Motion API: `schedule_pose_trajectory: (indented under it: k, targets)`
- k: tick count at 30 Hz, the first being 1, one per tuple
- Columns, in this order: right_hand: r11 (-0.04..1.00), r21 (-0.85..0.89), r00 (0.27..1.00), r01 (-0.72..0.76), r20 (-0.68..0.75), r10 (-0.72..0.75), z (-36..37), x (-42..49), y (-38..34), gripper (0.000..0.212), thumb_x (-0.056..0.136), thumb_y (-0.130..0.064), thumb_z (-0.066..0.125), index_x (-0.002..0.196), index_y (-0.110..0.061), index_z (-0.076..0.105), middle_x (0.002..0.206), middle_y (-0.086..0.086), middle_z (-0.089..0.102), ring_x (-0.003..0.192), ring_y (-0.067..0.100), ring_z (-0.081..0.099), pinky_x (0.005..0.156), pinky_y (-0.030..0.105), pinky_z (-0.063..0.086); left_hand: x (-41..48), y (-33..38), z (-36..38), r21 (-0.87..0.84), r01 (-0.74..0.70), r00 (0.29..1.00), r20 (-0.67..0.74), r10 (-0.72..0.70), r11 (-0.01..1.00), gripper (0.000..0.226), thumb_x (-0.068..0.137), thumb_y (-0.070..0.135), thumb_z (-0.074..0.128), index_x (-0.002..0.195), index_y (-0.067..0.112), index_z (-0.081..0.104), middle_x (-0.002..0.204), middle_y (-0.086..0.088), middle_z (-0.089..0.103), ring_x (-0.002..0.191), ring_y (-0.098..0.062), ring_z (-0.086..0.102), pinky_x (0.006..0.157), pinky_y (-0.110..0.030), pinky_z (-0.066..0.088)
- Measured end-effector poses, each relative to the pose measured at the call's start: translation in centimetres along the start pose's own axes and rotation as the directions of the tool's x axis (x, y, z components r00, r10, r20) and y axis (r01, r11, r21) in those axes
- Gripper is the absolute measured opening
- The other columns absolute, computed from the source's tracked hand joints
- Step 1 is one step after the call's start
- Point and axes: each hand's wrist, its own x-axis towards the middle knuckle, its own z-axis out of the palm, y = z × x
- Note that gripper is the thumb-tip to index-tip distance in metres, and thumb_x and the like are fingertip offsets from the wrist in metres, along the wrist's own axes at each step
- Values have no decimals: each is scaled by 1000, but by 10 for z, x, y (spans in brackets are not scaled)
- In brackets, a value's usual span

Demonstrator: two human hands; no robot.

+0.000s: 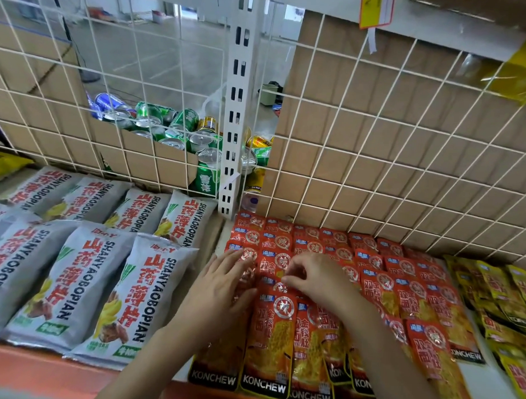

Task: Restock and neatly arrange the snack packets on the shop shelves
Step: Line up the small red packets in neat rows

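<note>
Left fingers [234, 259] lie straight and slightly spread, pressed flat on the red packets [381, 281] at the left end of their block; the left hand [223, 287] grips nothing. Right fingertips [286, 280] are curled together and pinch the top edge of one red packet [273, 328] in the front row, with the right hand [318, 280] arched above the packets behind it. The red packets lie in overlapping rows from the shelf's front edge [26, 370] back to the wire grid [377, 143]. Grey bags [74, 276] lie in two rows to the left, yellow packets [503, 297] to the right. Behind the grid stand cardboard sheets [435, 181] and a heap of drink cans [180, 127], beside a slotted white post [236, 109].
</note>
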Motion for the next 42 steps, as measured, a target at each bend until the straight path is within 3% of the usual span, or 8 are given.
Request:
schedule_pose_trajectory:
  k: [2, 6, 11, 16, 21, 33, 39, 42]
  targets:
    - [999, -39, 999, -20, 24, 21, 1, -1, -1, 20, 83, -42, 63, 89, -22, 62, 88, -12, 51, 85, 8, 51, 70, 24, 39, -7, 5, 3, 16, -35, 999, 11, 34, 999, 79, 75, 70, 14, 142, 31, 31, 151, 9, 27, 141, -10, 14, 112, -25, 0]
    - [999, 5, 997, -45, 57, 44, 4, 2, 1, 18, 82, -40, 65, 82, -23, 59, 88, -10, 54, 84, 9, 53, 72, 27, 44, -23, 14, 18, 140, -143, 990, 33, 139, 980, 61, 84, 65, 32, 133, 31, 42, 138, 7, 48, 132, -13, 36, 112, -37, 29]
    - [987, 145, 997, -71, -6, 73, 4, 8, 3, 13, 84, -32, 65, 81, -20, 62, 87, -7, 61, 82, 10, 56, 66, 24, 42, -34, 18, 23, 222, -289, 957, 100, 273, 931, 64, 85, 66, 32, 139, 34, 38, 147, 11, 36, 135, -13, 24, 112, -33, 7]
    - [988, 142, 998, -60, -11, 62, 8, 17, 4, 10, 83, -29, 66, 80, -20, 62, 83, -7, 60, 81, 12, 56, 66, 27, 38, -43, 21, 20, 208, -353, 933, 154, 326, 912, 71, 82, 74, 28, 141, 35, 35, 146, 12, 38, 133, -8, 35, 110, -32, 16]
    - [990, 135, 999, -45, -1, 45, 7, 20, 3, 9, 82, -26, 68, 77, -21, 61, 87, -1, 65, 83, 15, 59, 74, 32, 46, -46, 21, 19, 172, -354, 925, 212, 316, 919, 81, 76, 81, 29, 141, 33, 36, 144, 10, 41, 132, -9, 38, 110, -31, 15]
    - [993, 120, 1000, -11, 30, 7, 5, 22, 5, 10, 81, -24, 69, 76, -22, 60, 87, -1, 65, 82, 15, 60, 79, 39, 51, -50, 23, 21, 174, -318, 943, 158, 293, 932, 84, 72, 81, 35, 140, 32, 37, 142, 11, 42, 132, -10, 38, 111, -32, 12]
    - [992, 126, 996, -21, -87, 32, 2, 7, 4, 12, 85, -32, 63, 86, -21, 63, 86, -7, 62, 72, 6, 55, 73, 29, 49, -50, 21, 22, 139, -327, 943, 110, 313, 935, 83, 71, 77, 42, 141, 33, 33, 143, 11, 40, 133, -11, 36, 112, -33, 9]
    - [997, 75, 994, -14, -107, 22, -2, -13, 8, 18, 86, -39, 61, 87, -21, 64, 85, -9, 62, 78, 7, 57, 72, 28, 47, -50, 21, 23, 118, -325, 944, 100, 314, 938, 82, 73, 78, 40, 141, 33, 33, 144, 10, 40, 134, -12, 36, 111, -34, 9]
